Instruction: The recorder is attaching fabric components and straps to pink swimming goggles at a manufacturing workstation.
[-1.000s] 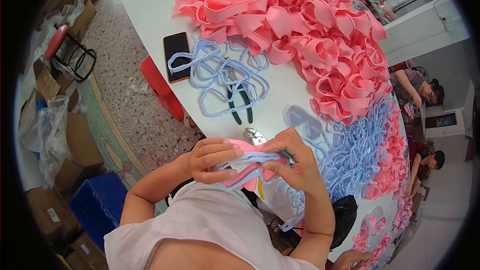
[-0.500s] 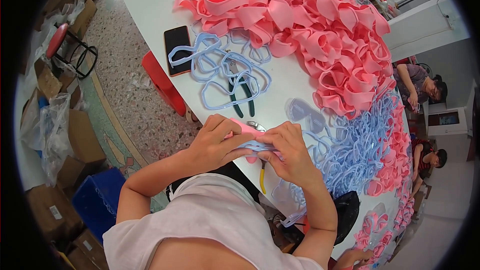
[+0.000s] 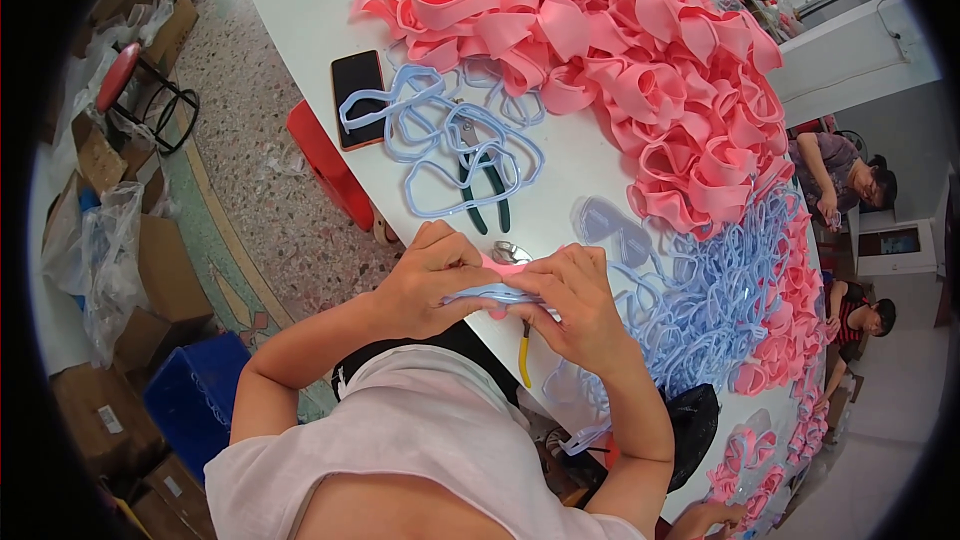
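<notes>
My left hand [image 3: 430, 282] and my right hand [image 3: 578, 308] are close together at the table's near edge, fingers pinched. Between them stretches a pale blue flexible frame [image 3: 490, 292], with a soft pink band [image 3: 499, 267] showing above and below it. How the two fit together is mostly hidden by my fingers. Beneath my hands, partly covered, lies a tool with a yellow handle [image 3: 524, 360]. Farther off, loose pale blue frames [image 3: 420, 212] overlap green-handled pliers [image 3: 472, 202] and a dark phone [image 3: 357, 75].
A large heap of pink bands [image 3: 640, 30] covers the table's far side. Tangled blue frames [image 3: 700, 310] pile up to the right, near a clear lens-shaped piece [image 3: 605, 222]. A red stool [image 3: 325, 165] stands left, beside a blue crate [image 3: 200, 385]. Two people sit at the far right.
My hands stay in nearly the same place, with the fingers slightly shifted along the blue frame. Less of the pink band shows above it now.
</notes>
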{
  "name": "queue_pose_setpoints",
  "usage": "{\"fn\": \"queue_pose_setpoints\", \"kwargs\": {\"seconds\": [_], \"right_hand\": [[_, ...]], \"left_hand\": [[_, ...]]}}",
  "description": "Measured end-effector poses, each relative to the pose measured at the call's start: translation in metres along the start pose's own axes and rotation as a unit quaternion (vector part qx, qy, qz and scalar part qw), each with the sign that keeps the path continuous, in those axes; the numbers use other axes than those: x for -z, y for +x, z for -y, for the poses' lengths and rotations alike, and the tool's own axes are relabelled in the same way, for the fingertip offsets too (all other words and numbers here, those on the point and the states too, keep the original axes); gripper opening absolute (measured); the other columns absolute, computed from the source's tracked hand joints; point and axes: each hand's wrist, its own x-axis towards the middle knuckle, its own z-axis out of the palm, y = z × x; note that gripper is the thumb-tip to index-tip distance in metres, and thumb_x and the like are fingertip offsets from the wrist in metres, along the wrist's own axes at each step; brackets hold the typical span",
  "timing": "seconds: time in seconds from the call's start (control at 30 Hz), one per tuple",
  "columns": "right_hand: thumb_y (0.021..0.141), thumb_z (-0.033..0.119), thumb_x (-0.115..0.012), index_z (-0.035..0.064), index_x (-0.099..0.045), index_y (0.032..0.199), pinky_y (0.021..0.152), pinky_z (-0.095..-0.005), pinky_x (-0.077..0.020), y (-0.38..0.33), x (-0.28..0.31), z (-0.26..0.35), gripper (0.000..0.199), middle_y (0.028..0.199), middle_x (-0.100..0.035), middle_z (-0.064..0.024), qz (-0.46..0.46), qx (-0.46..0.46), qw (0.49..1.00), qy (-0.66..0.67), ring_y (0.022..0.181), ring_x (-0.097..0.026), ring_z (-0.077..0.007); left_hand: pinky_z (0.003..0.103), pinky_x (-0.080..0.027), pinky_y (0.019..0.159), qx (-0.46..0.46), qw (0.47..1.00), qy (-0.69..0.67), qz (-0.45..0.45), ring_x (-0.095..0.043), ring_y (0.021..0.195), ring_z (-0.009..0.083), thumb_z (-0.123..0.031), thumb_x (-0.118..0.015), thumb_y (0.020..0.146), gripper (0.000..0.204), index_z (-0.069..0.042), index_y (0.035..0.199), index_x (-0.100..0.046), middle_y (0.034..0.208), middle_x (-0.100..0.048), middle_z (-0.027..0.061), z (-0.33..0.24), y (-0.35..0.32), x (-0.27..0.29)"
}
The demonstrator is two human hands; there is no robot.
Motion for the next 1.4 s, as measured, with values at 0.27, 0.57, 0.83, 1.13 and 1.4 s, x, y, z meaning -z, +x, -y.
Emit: {"fn": "queue_pose_setpoints", "kwargs": {"seconds": [0.27,0.57,0.83,1.13,1.4], "right_hand": [[0.073,0.017,-0.077,0.008,-0.065,0.099,0.075,-0.0358,-0.032,-0.002,0.005,0.0,0.03,0.088,-0.056,-0.0026,0.018,-0.003,1.0,0.024,0.081,-0.05,-0.0212],[0.072,0.014,-0.077,0.008,-0.065,0.099,0.078,-0.0372,-0.0337,-0.005,-0.006,-0.007,0.03,0.09,-0.058,-0.004,-0.013,0.022,1.0,-0.001,0.082,-0.053,-0.0228],[0.073,0.012,-0.076,0.0049,-0.064,0.103,0.082,-0.0391,-0.044,-0.035,0.027,-0.031,0.033,0.099,-0.06,-0.0093,0.003,-0.209,0.976,-0.059,0.096,-0.057,-0.0283],[0.075,0.01,-0.069,0.0012,-0.056,0.103,0.074,-0.0389,-0.0533,-0.076,-0.033,-0.057,0.033,0.102,-0.059,-0.013,0.273,-0.213,0.903,-0.253,0.096,-0.06,-0.0283],[0.074,0.004,-0.06,0.0003,-0.05,0.094,0.06,-0.0374,-0.0535,-0.055,-0.023,-0.05,0.023,0.089,-0.061,-0.0163,0.277,-0.296,0.852,-0.331,0.076,-0.065,-0.0303]], "left_hand": [[0.032,-0.035,0.071,-0.066,0.998,0.005,-0.014,-0.047,0.078,0.02,-0.016,-0.083,0.065,0.037,-0.007,0.099,-0.071,0.084,-0.054,0.0014,0.003,-0.003,0.003],[0.033,-0.034,0.069,-0.107,0.993,0.037,-0.029,-0.048,0.075,0.0197,-0.014,-0.081,0.066,0.035,-0.007,0.099,-0.071,0.082,-0.054,0.0006,0.013,-0.001,0.004],[0.031,-0.037,0.068,0.061,0.993,0.052,-0.083,-0.044,0.074,0.0195,-0.011,-0.08,0.067,0.027,-0.008,0.093,-0.075,0.078,-0.051,0.002,0.03,-0.003,0.03],[0.031,-0.037,0.065,0.072,0.988,0.099,-0.096,-0.044,0.073,0.0191,-0.011,-0.079,0.064,0.027,-0.005,0.09,-0.075,0.075,-0.049,0.0025,0.029,-0.01,0.051],[0.032,-0.039,0.069,0.062,0.988,0.102,-0.095,-0.045,0.077,0.0209,-0.01,-0.08,0.066,0.028,-0.007,0.093,-0.075,0.077,-0.051,0.0026,0.025,-0.023,0.071]]}}
